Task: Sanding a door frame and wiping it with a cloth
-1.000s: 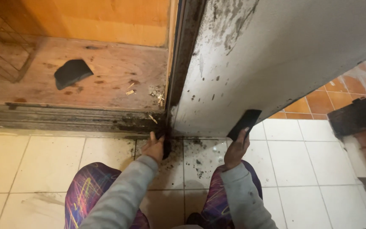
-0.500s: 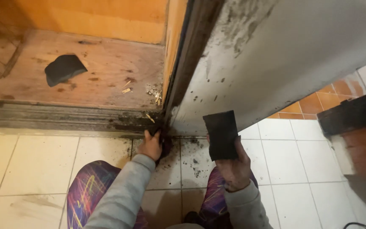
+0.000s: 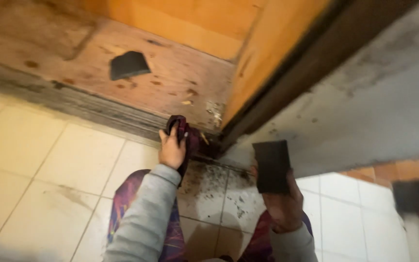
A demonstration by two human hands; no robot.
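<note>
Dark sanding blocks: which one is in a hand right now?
The dark block held up in the right hand by the grey door; the other block lies untouched on the wooden floor.

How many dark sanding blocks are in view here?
2. One dark sanding block is held up in the right hand; the other block lies on the wooden floor past the threshold. None seems hidden.

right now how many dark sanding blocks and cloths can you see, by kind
dark sanding blocks: 2, one in the right hand at, one lying on the wooden floor
dark red cloth: 1, under the left hand at
total: 3
</note>
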